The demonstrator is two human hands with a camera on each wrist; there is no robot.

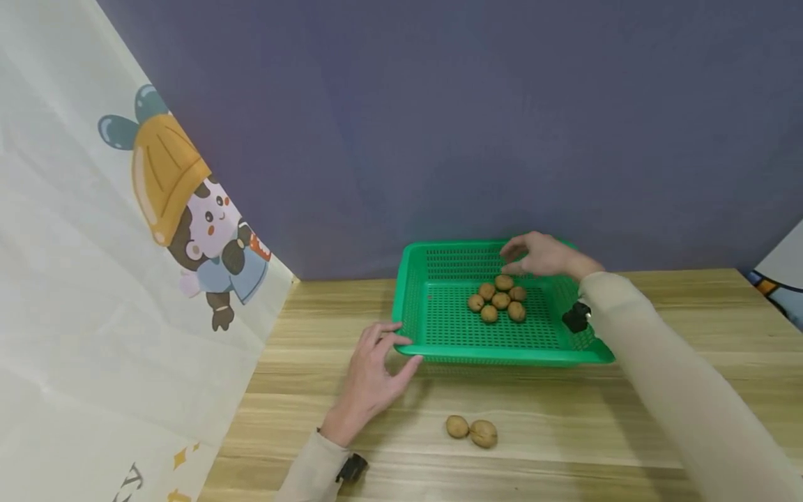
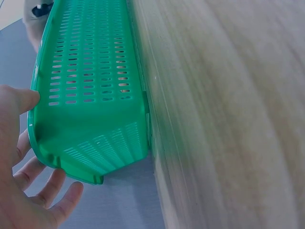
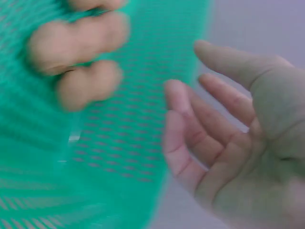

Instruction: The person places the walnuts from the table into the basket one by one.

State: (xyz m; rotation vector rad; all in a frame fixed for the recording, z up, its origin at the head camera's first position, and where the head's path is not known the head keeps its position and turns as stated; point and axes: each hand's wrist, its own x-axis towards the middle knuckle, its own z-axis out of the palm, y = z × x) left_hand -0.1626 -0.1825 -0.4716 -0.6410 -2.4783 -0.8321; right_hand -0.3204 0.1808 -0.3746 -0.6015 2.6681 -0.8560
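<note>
A green plastic basket point(image 1: 502, 355) with slotted walls stands on the wooden table, several walnuts point(image 1: 500, 300) clustered on its floor. At its front left corner my left hand point(image 1: 374, 373) touches the rim, fingers spread and thumb apart. The left wrist view has the thumb point(image 2: 29, 100) against the rim and the other fingers around the corner. Over the back part of the basket, just above the walnuts, is my right hand point(image 1: 541, 255), loosely bent and holding nothing. In the blurred right wrist view, the palm and fingers point(image 3: 176, 143) are empty beside the walnuts point(image 3: 90, 83).
Two more walnuts point(image 1: 472, 431) lie side by side on the table point(image 1: 552, 446) in front of the basket. A dark blue-grey backdrop point(image 1: 477, 125) rises close behind it. On the left hangs a white sheet point(image 1: 75, 279) with a cartoon figure.
</note>
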